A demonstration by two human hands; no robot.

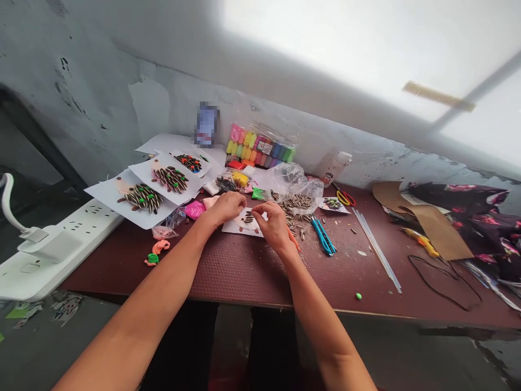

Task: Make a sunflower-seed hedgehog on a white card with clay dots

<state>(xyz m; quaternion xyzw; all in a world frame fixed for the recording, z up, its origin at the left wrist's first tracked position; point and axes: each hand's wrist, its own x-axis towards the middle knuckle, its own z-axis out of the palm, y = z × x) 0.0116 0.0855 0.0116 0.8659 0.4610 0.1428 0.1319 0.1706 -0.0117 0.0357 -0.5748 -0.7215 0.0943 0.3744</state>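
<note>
My left hand and my right hand meet above a white paper card on the maroon table. Their fingertips come together over a small cluster of striped sunflower seeds stuck on the card, and my fingers hide part of it. Whether either hand holds a seed, I cannot tell. An orange stick shows beside my right wrist. Loose seeds lie just right of my right hand, spilling from a clear plastic bag.
Seed-decorated paper cards and a pack of coloured clay lie at the back left. Blue-handled pliers, scissors, clear glue sticks, cardboard and dark floral fabric lie right. A white power strip abuts the table's left.
</note>
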